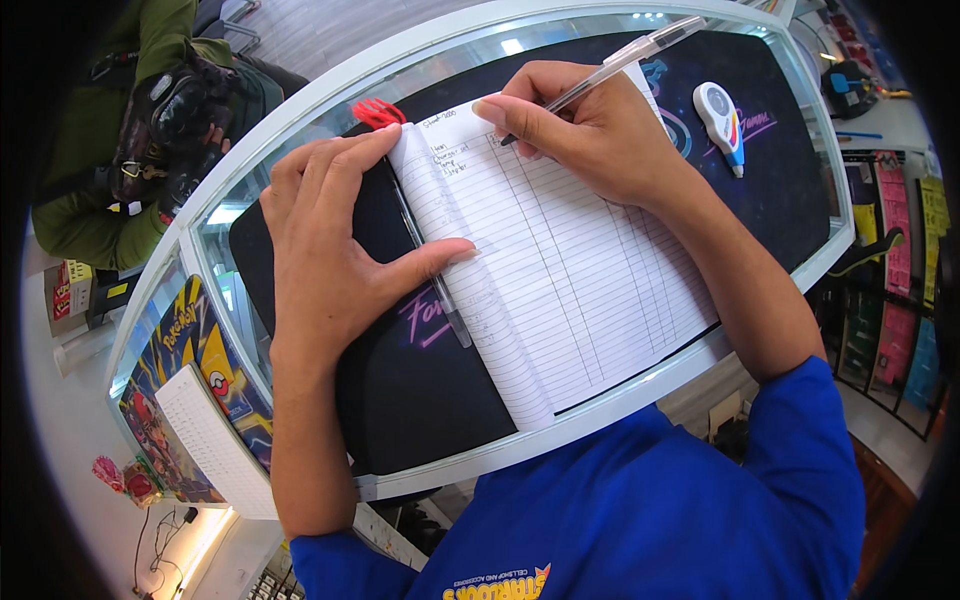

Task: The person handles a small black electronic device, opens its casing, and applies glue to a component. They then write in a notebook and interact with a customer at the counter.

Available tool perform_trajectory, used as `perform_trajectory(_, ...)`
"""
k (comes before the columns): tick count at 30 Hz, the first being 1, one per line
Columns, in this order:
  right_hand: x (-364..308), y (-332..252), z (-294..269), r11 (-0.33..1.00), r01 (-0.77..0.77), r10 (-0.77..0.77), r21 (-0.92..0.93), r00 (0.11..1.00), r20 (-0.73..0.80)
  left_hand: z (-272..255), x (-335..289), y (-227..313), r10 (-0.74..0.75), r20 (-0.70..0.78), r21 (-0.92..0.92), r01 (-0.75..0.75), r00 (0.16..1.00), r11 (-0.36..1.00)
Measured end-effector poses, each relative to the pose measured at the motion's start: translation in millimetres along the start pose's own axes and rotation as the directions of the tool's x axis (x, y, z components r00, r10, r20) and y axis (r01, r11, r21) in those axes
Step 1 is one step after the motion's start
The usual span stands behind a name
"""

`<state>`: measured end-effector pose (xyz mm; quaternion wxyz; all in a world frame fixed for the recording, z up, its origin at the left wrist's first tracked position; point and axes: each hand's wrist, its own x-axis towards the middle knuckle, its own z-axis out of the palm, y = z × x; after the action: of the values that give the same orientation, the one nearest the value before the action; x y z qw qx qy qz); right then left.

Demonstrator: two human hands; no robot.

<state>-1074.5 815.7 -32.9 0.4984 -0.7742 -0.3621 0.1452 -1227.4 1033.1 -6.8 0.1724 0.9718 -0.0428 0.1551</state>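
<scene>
A ruled notebook lies open on a dark printed mat, its left page curled back. Handwriting and ruled columns mark the top of its page. My right hand pinches a clear pen, whose dark tip meets the paper near the upper columns. My left hand spreads over the notebook's left side, index fingertip by the top corner and thumb on the curled page. Beneath that hand, a second clear pen lies along the page edge. Red strands stick out at the notebook's top left corner.
A white and blue correction tape rests right of the notebook. The mat sits on a glass counter with a white rim. At far left is a person with green sleeves. A written sheet leans by colourful packaging.
</scene>
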Motion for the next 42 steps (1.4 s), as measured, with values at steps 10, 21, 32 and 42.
perform_trajectory(10,-1.1,-1.4,0.1,0.999,0.01,-0.009,-0.039,1.0,0.016,0.1,-0.6,-1.0,0.014,0.0,-0.002,-0.014,1.0,1.0)
perform_trajectory(21,-1.3,1.1,2.9,0.999,0.027,-0.027,-0.04,0.999,-0.022,-0.1,-0.4,-0.8,0.014,0.003,0.017,-0.014,1.0,1.0)
perform_trajectory(32,-0.9,2.1,2.3,0.998,0.039,-0.04,-0.051,0.999,-0.018,-0.2,0.3,-0.4,0.016,0.003,0.008,-0.016,1.0,1.0)
perform_trajectory(42,-0.3,1.6,3.5,0.996,0.044,-0.046,-0.077,0.999,-0.017,0.2,-0.5,-1.1,0.016,0.007,0.013,-0.016,1.0,1.0)
